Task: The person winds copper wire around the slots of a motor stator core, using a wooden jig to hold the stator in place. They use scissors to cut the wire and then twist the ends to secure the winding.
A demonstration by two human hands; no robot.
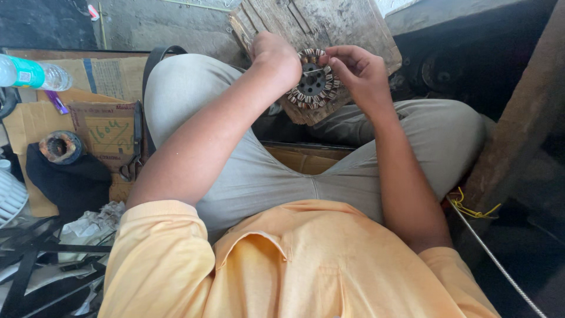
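The wound stator is sitting between both hands; the left hand is gripping its rim; the right hand is pinching thin wire across it.

Around you lie a grey concrete floor, flattened cardboard, a worn wooden block and daylight.

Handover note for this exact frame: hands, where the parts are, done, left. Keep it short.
Left hand: closed on the left rim of the wound motor stator, steadying it.
Right hand: fingertips pinch a thin wire across the stator's top.
Stator leans on the wooden block, above the knees.
Scissors lie on the cardboard at left, beside a tape roll.
Done: coils sit all round the ring.
Left: the pinched wire end is loose.
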